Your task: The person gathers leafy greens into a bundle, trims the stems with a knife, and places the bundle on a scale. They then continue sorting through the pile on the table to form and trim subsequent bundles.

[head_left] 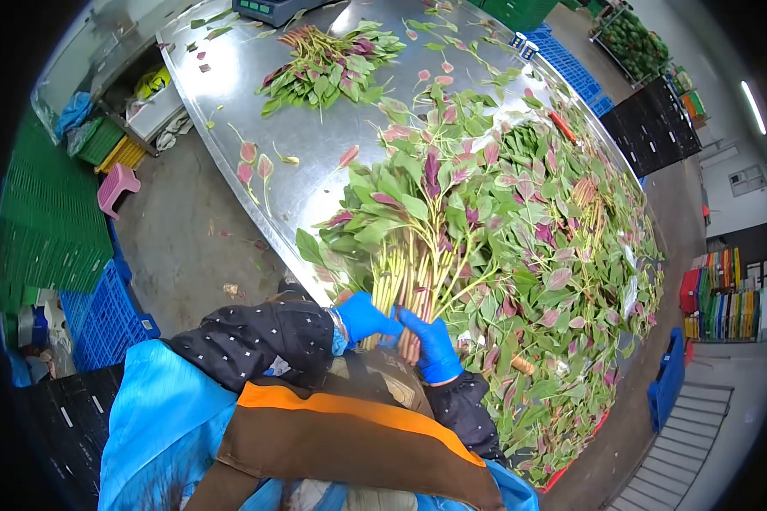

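In blue gloves, my left hand (365, 317) and my right hand (435, 347) both close round the pale stems of a bunch of red-and-green amaranth (416, 251). The bunch stands at the table's near edge, leaves pointing away from me and cut stem ends toward my body. Just right of it spreads a large heap of loose amaranth (562, 281). Farther back, a gathered bunch of amaranth (328, 68) lies on the metal table (256, 102). Parts of my fingers are hidden behind the stems.
A scale (273, 10) stands at the table's far edge. A red-handled tool (562, 128) and a tan roll (522, 365) lie among the leaves. Left on the floor are a pink stool (118, 189), stacked green crates (47, 221) and a blue crate (102, 315).
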{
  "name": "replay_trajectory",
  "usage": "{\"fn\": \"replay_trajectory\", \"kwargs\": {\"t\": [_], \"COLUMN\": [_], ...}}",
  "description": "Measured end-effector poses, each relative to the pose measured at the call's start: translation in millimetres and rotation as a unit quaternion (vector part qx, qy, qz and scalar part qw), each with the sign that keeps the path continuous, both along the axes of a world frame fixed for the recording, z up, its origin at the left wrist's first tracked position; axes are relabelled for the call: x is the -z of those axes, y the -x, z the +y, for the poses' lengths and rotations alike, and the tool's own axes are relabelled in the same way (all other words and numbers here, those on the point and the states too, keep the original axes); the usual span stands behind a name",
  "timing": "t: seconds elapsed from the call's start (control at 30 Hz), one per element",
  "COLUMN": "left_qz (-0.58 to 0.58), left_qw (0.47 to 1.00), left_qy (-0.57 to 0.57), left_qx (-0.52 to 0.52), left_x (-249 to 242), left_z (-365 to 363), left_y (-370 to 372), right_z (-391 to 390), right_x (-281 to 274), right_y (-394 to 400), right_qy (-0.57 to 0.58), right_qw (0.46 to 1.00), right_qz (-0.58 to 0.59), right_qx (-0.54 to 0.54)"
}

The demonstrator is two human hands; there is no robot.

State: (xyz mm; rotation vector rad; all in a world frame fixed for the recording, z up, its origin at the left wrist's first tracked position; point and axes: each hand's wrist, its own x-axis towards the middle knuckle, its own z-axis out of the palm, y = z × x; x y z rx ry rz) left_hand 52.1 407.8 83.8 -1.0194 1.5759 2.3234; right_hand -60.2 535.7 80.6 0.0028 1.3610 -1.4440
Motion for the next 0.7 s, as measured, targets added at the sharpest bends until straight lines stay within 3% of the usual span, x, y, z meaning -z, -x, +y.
{"fn": "replay_trajectory", "kwargs": {"t": [0.13, 0.2, 0.23, 0.3, 0.33, 0.4, 0.43, 0.47, 0.53, 0.57, 0.6, 0.67, 0.7], "left_qz": [-0.02, -0.024, -0.051, -0.067, -0.08, -0.042, -0.156, -0.254, -0.13, 0.029, 0.057, 0.118, 0.126], "left_qw": [0.996, 0.992, 0.996, 0.993, 0.99, 0.966, 0.971, 0.915, 0.962, 0.985, 0.982, 0.988, 0.982], "left_qy": [-0.067, -0.122, -0.065, -0.05, -0.047, -0.218, 0.006, 0.233, 0.112, 0.012, -0.136, -0.103, -0.141], "left_qx": [-0.049, -0.027, 0.046, 0.086, 0.106, 0.131, 0.18, 0.21, 0.214, 0.17, 0.121, -0.019, -0.028], "left_x": [5.6, -12.3, -21.3, -64.8, -91.5, -130.9, -129.5, -129.5, -163.7, -172.8, -163.6, -160.6, -152.7], "left_z": [-1.4, -5.3, -10.0, -32.5, -48.8, -117.0, -143.3, -161.7, -188.7, -187.8, -197.3, -141.7, -126.6], "left_y": [2.5, 1.5, 2.8, 4.2, 3.1, -9.5, -12.8, -15.8, -12.4, -6.5, 0.6, 18.3, 29.6], "right_z": [-2.9, -5.4, -8.0, -2.1, 14.2, 47.0, 48.9, 51.1, 56.1, 65.8, 68.7, 56.5, 57.1], "right_x": [-17.1, -34.1, -57.0, -82.6, -113.2, -174.8, -151.3, -132.1, -183.8, -184.8, -172.9, -150.3, -131.2], "right_y": [11.9, 20.3, 24.1, 49.3, 77.5, 133.8, 154.3, 179.2, 178.1, 185.3, 181.3, 161.5, 155.7], "right_qy": [-0.032, -0.055, -0.066, -0.094, -0.036, 0.089, -0.031, -0.149, -0.164, -0.079, 0.003, 0.089, 0.137], "right_qw": [0.996, 0.992, 0.985, 0.977, 0.982, 0.97, 0.954, 0.916, 0.957, 0.962, 0.965, 0.953, 0.961], "right_qz": [0.07, 0.078, 0.077, 0.14, 0.169, 0.226, 0.298, 0.369, 0.238, 0.261, 0.261, 0.196, 0.152], "right_qx": [-0.055, -0.081, -0.137, -0.13, -0.079, 0.011, -0.017, -0.045, -0.024, 0.017, 0.028, 0.214, 0.188]}}
